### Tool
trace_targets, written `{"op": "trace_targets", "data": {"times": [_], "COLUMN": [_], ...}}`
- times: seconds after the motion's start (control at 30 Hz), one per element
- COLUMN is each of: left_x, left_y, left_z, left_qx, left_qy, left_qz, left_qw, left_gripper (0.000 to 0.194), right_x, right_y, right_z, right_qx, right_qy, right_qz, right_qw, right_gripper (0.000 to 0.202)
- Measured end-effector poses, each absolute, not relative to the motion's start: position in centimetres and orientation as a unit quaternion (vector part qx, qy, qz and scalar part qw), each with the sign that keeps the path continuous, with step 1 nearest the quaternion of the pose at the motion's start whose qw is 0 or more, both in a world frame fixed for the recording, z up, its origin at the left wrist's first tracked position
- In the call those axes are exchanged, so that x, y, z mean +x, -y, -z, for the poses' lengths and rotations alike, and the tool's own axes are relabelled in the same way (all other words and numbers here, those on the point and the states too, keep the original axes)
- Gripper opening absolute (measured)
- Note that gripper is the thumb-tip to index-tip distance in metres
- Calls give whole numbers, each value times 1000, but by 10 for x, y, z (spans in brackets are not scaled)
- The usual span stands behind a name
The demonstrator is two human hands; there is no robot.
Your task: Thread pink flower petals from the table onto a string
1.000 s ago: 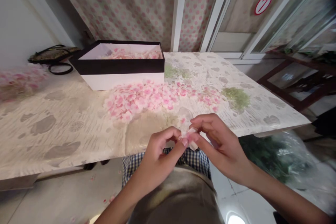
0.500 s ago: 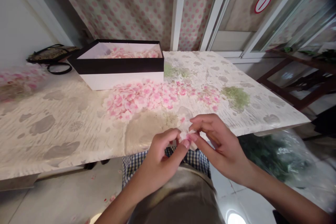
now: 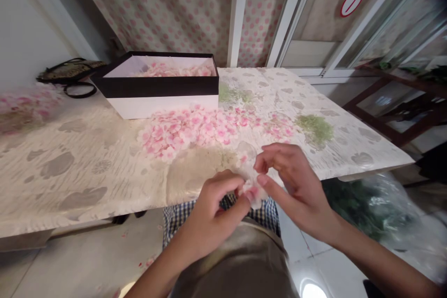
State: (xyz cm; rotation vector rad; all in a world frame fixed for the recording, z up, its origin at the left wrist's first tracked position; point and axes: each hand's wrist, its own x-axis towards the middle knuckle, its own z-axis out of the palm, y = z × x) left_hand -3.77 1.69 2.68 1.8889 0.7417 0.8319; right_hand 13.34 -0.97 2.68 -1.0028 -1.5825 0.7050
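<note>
Left hand [image 3: 218, 209] pinches pale pink petals [image 3: 256, 192], right hand [image 3: 296, 191] loosely parted just beside them, petal heap [image 3: 188, 130] beyond both on the counter [image 3: 136, 186]; apparently fine fingertip work, next move calling for a light touch.

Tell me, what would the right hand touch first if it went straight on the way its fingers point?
Most likely the pale pink blossom pinched in the left hand, just ahead of the right hand; depth is unclear, so it might pass above.
</note>
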Motion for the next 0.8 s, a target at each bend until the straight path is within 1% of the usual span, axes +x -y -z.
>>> {"op": "trace_targets", "data": {"times": [0.1, 0.17, 0.23, 0.3, 0.37, 0.43, 0.5, 0.63, 0.8], "left_x": [-39, -38, -38, -38, -39, -40, -41, -41, -42], "left_y": [-12, -8, -5, -4, -4, -4, -5, -6, -7], "left_z": [-30, -32, -33, -35, -38, -40, -41, -39, -37], "left_qx": [807, 835, 855, 863, 866, 867, 868, 869, 868], "left_qy": [-268, -244, -227, -221, -219, -219, -220, -226, -228], "left_qz": [-273, -230, -196, -175, -165, -159, -159, -167, -174], "left_qw": [450, 437, 424, 418, 418, 418, 416, 407, 405], "left_gripper": [28, 28, 29, 29, 29, 29, 30, 30, 31], "right_x": [141, 146, 148, 147, 143, 139, 135, 128, 127], "right_y": [0, -9, -21, -37, -58, -79, -98, -117, -113], "right_z": [-28, -30, -31, -31, -29, -26, -21, -9, -4], "right_qx": [-438, -459, -477, -484, -480, -466, -441, -411, -415], "right_qy": [646, 658, 696, 740, 782, 830, 859, 884, 887], "right_qz": [-250, -222, -204, -191, -176, -159, -159, -160, -133], "right_qw": [572, 554, 497, 427, 355, 263, 206, 155, 153], "right_gripper": [36, 30, 19, 13, 15, 21, 21, 18, 18]}}
